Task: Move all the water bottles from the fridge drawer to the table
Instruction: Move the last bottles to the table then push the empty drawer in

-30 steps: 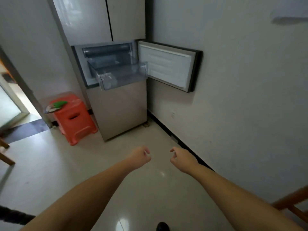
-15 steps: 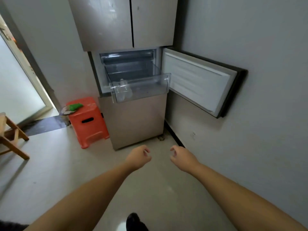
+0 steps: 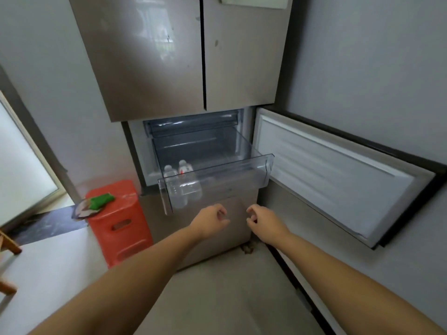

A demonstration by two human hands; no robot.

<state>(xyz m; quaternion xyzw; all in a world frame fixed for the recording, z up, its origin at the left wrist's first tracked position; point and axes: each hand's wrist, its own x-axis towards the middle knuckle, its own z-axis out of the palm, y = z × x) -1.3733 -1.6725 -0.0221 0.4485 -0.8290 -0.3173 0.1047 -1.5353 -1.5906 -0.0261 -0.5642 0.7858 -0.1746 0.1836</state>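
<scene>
**Desk:** What was hard to read in the frame?

**Photographer:** The two water bottles (image 3: 183, 187) were seen only through the clear front wall of the fridge drawer (image 3: 217, 180), so their lower halves were smeared and their labels unreadable. The fridge (image 3: 183, 56) ran off the top edge. At 9 o'clock a wooden chair (image 3: 7, 247) was cut by the left border, and the green item (image 3: 101, 199) on the orange stool (image 3: 118, 221) was too blurred to name.

**Desk:** Where did the bottles stand, and which way?

**Photographer:** In the drawer's left front corner, touching each other, upright, long axis vertical, caps up. The drawer was pulled out, and the compartment door (image 3: 338, 180) hung open toward 3 o'clock.

**Desk:** And the hands?

**Photographer:** Both were stretched forward just below the drawer front, near 6 o'clock of it. The left hand (image 3: 210, 222) was beneath the bottles, its fingers loosely curled and holding nothing. The right hand (image 3: 264, 222) was just beside it, apart, its fingers (image 3: 251, 211) also loosely bent and empty. Neither touched the drawer.
</scene>
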